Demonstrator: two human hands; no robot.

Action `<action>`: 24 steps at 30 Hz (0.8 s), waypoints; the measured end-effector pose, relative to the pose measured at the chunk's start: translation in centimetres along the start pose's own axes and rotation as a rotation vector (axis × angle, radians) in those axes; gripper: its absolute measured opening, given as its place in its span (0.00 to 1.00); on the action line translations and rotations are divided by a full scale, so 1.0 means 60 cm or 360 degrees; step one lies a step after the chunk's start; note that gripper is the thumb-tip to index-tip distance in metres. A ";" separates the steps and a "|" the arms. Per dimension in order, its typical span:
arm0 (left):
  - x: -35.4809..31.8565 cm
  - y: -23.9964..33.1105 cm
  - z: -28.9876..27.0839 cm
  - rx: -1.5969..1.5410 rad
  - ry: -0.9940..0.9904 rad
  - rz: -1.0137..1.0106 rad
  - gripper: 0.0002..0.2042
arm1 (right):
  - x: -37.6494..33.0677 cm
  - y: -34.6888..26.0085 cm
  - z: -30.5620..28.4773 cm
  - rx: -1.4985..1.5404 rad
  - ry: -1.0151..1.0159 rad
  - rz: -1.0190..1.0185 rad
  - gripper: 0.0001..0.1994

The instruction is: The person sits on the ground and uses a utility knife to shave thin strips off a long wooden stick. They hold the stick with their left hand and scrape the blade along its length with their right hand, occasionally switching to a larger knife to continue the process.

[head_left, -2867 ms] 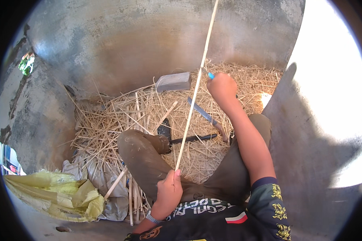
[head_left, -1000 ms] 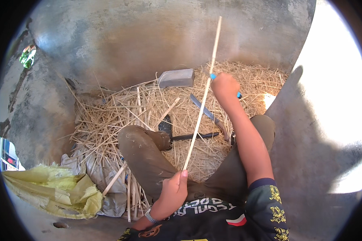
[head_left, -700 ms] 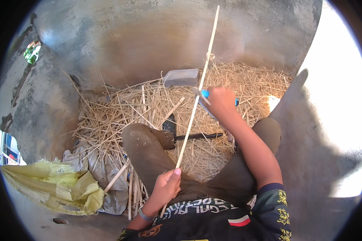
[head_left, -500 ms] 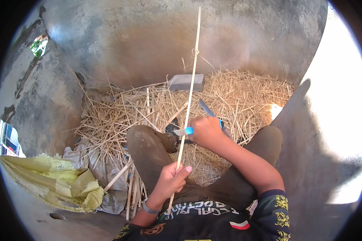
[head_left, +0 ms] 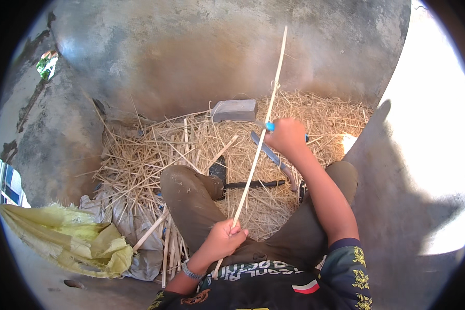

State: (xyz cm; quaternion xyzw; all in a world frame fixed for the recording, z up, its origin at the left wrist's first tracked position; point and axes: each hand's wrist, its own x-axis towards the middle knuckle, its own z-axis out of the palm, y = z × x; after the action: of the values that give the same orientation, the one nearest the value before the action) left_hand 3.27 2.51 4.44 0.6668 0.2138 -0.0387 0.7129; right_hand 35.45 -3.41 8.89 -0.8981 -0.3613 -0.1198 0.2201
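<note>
A long pale bamboo strip (head_left: 256, 165) slants from my lap up to the right, its far end in front of the back wall. My left hand (head_left: 223, 240) is closed around its lower part, just above my lap. Farther up, my right hand (head_left: 288, 136) grips a blue cutter knife (head_left: 269, 126) whose blade lies across the strip. A thin curl of shaving clings to the strip just beyond the blade. Below my right hand, a curved-bladed knife (head_left: 269, 154) with a brown handle rests on the shavings between my knees.
Heaps of bamboo shavings (head_left: 144, 150) cover the floor ahead. A grey block (head_left: 235, 110) lies by the concrete back wall (head_left: 191, 57). A black rod-like thing (head_left: 256, 184) lies between my legs. At left are a yellow woven sack (head_left: 82, 243) and several loose strips (head_left: 168, 248).
My right hand has slid the cutter knife up along the strip, away from me. The strip's far end has swung right and lower. My left hand stays closed low on it.
</note>
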 end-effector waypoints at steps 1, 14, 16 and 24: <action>0.004 0.008 -0.005 -0.0064 0.0029 0.0017 0.17 | -0.023 -0.028 0.000 -0.0016 -0.0069 -0.0164 0.12; 0.033 0.030 0.000 0.0512 0.0419 0.0394 0.15 | -0.015 -0.054 0.038 0.0099 0.0126 -0.0160 0.09; 0.016 0.012 0.011 0.0634 0.0328 0.0387 0.15 | 0.039 -0.009 0.004 -0.0041 0.0026 0.0308 0.09; -0.005 0.016 -0.013 0.0428 0.0012 0.0253 0.18 | 0.066 0.084 -0.004 -0.0004 0.0388 0.0592 0.10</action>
State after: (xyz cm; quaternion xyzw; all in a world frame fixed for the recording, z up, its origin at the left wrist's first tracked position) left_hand 3.13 3.29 5.45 0.7712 0.1561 -0.0079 0.6171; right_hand 41.78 -4.39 9.01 -0.9284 -0.1599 -0.1853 0.2795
